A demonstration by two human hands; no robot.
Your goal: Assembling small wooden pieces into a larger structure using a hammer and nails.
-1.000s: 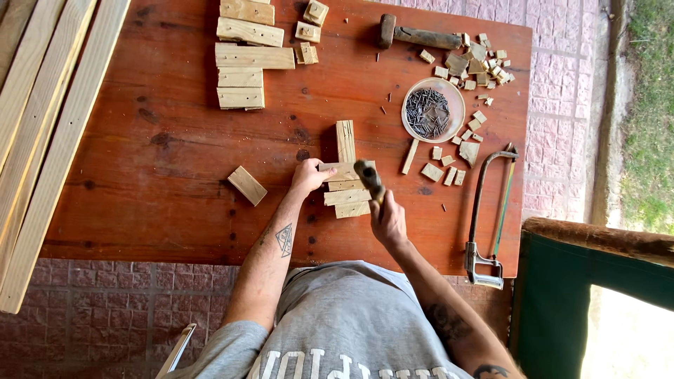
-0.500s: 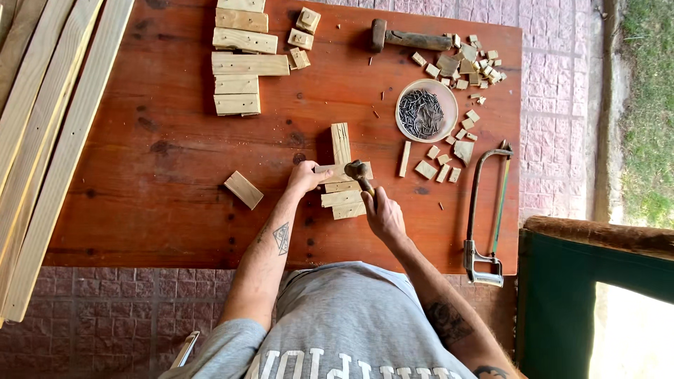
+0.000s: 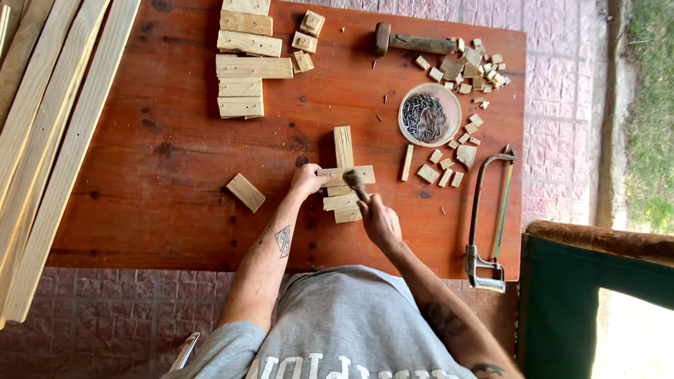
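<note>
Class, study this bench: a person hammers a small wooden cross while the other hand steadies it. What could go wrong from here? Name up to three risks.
1. The left hand pins the crosspiece right beside the hammer in the right hand; a missed blow could well strike fingers.
2. The bowl of nails sits near the swinging arm and might get knocked over.
3. The hacksaw lies near the table edge, so jolts might shake it off.
</note>
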